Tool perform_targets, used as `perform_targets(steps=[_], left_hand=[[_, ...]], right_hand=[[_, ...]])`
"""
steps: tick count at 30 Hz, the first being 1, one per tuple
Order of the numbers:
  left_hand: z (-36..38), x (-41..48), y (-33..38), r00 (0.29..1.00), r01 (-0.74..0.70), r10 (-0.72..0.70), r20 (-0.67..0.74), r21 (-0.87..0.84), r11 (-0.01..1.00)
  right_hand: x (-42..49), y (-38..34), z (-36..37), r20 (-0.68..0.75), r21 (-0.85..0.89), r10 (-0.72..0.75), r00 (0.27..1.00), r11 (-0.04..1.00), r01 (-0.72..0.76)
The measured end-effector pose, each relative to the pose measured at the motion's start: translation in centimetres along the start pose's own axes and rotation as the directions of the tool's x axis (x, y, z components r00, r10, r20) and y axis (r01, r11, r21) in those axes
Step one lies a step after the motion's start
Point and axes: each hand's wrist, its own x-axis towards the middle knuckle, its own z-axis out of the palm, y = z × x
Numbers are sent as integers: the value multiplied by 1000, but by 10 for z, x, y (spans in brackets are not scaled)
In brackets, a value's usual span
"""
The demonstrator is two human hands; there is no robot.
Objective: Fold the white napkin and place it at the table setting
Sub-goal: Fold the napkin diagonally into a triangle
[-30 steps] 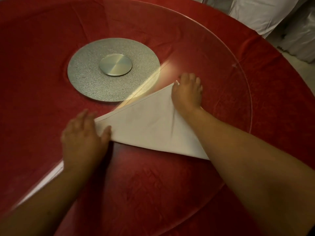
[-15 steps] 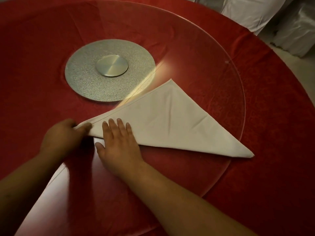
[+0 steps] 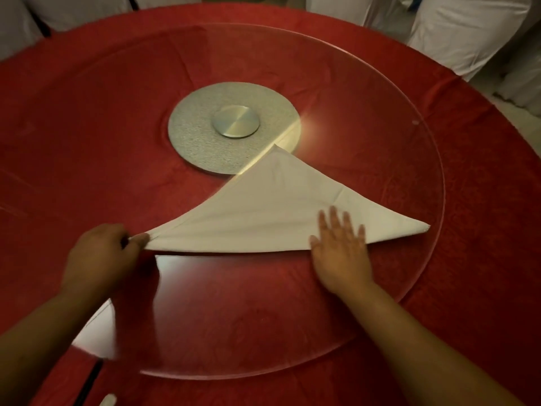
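Note:
The white napkin (image 3: 263,209) lies folded into a triangle on the round glass turntable (image 3: 380,118), its long edge facing me and its apex pointing at the hub. My left hand (image 3: 102,256) pinches the napkin's left corner between thumb and fingers. My right hand (image 3: 341,247) lies flat with fingers spread on the napkin's near edge, close to its right corner, and looks blurred from motion.
A silver speckled disc with a metal hub (image 3: 234,127) sits under the glass at the table's centre. The red tablecloth (image 3: 58,112) covers the round table. White-covered chairs (image 3: 456,27) stand behind the far right edge.
My right hand has slid from the napkin's left part along the near edge to its right end. My left hand stays pinching the left corner. The view has shifted.

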Motion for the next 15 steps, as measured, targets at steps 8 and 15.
perform_targets(steps=[8, 15], left_hand=[[9, -45, -12, 1000, -19, 20, -16, 35, 999], [15, -55, -43, 989, 123, -125, -76, -31, 992]], right_hand=[[1, 91, -23, -40, 13, 300, 953, 954, -300], [-6, 90, -32, -241, -19, 282, 929, 955, -295]])
